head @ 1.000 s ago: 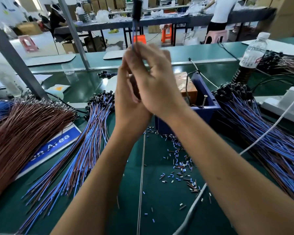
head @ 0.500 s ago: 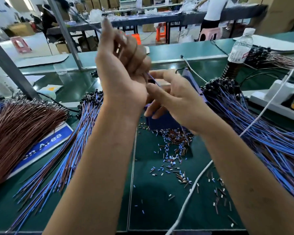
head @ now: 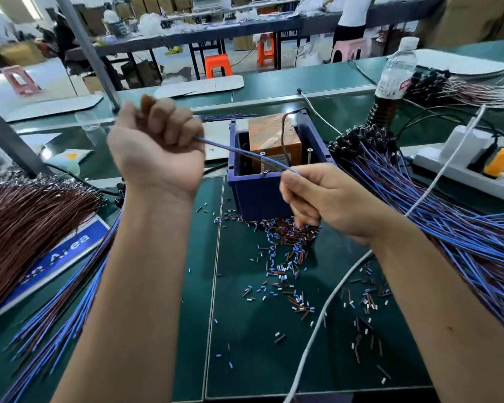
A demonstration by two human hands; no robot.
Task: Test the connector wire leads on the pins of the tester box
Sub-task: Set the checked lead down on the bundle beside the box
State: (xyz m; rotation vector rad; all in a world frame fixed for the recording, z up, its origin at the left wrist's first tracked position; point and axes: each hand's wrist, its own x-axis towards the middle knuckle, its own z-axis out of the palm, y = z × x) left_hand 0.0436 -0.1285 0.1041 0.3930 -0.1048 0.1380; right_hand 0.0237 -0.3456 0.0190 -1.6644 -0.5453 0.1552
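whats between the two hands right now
In the head view, a blue wire stretches from the left hand to the right hand, crossing in front of the blue box.

My left hand (head: 157, 149) is fisted round the blue wire (head: 239, 152), so I can't see whatever sits inside that fist. The wire's other end vanishes under my right hand (head: 317, 199), and I can't tell whether the leads touch the tester box (head: 259, 193) pins (head: 263, 164). The label (head: 53, 260) on the left is half covered, its wording incomplete.
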